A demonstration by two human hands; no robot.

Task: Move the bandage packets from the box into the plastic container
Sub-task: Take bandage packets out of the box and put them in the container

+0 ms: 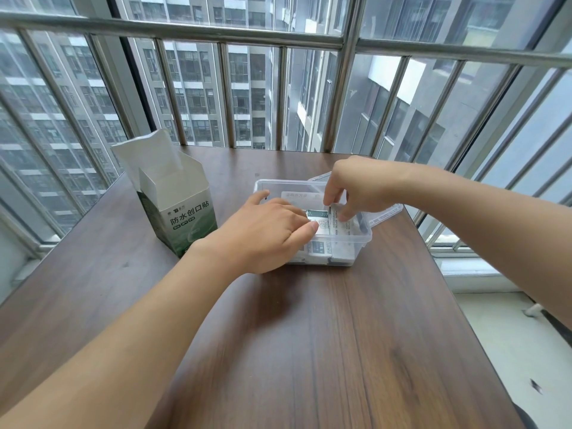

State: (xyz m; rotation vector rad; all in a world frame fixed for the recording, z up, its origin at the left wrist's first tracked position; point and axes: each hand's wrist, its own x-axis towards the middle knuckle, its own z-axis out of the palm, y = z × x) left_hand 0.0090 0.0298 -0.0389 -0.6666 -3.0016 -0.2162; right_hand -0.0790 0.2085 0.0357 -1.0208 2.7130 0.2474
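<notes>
Packets (325, 226) inside container (353, 261), both hands apparently pressing, box (182, 218) beside

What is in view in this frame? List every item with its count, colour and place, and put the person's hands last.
box: one, green and white, top flaps open, upright on the table left of the container.
plastic container: one, clear, open, on the table near its far right edge.
lid: one, clear, lying behind and to the right of the container, partly under it or against it; cannot tell which.
bandage packets: several, white with green print, inside the container; exact count hidden by the hands.
table: one, dark brown wood grain, by the window.
window railing: metal bars, grey, behind the table.
left hand: fingers on the packets in the container.
right hand: fingertips pinching a packet from above.
</notes>
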